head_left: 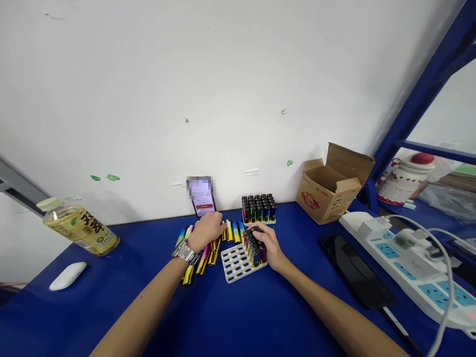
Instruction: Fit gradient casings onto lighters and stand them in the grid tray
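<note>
My left hand (pixel 208 231), with a metal watch at the wrist, reaches over a loose pile of shiny lighter casings (pixel 203 260) in gold, pink and blue. Its fingers are bent down and closed, and what they pinch is hidden. My right hand (pixel 270 245) curls round the upright lighter casings (pixel 253 248) at the right end of a white tray with oval holes (pixel 234 265). Its fingertips press on their dark tops. The tray's left part shows bare holes. Behind it, a second tray holds rows of upright coloured lighter casings (pixel 259 209).
A phone (pixel 203 201) leans on the wall. An open cardboard box (pixel 323 193) stands back right. To the right lie a black phone (pixel 355 270) and a power strip (pixel 412 272) with cables. At left are a tilted drink bottle (pixel 82 228) and a white mouse (pixel 68 276).
</note>
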`<action>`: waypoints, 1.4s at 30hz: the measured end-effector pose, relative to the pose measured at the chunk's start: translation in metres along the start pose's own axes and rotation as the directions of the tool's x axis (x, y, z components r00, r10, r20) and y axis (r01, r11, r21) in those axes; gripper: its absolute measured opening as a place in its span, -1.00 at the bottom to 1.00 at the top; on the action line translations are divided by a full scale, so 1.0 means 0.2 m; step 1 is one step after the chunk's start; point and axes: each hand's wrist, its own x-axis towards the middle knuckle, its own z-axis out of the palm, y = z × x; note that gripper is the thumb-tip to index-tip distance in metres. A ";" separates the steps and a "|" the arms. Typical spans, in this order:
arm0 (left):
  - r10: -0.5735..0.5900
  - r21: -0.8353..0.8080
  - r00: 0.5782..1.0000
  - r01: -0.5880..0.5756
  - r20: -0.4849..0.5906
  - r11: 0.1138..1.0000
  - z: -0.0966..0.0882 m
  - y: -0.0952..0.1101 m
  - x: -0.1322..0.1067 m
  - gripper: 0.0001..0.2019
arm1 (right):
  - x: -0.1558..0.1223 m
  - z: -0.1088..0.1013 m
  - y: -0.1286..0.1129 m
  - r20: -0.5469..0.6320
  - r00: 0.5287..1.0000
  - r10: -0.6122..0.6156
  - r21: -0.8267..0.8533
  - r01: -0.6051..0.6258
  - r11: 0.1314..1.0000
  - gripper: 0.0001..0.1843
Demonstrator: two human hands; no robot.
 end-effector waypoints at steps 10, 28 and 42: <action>-0.046 0.091 0.999 0.048 -0.024 0.995 -0.01 -0.05 0.00 -0.69 | 0.01 -0.01 0.03 0.019 1.000 0.007 0.047 -0.008 0.999 -0.82; 0.230 -0.029 0.959 -0.238 -0.168 0.971 0.09 -0.10 -0.02 -0.79 | 0.00 0.00 0.03 -0.034 0.998 -0.052 -0.040 0.050 0.998 -0.77; 0.400 -0.190 0.816 -0.509 -0.418 0.839 0.23 0.28 -0.48 -0.79 | 0.00 0.00 0.03 -0.056 0.995 -0.085 -0.056 0.082 0.995 -0.63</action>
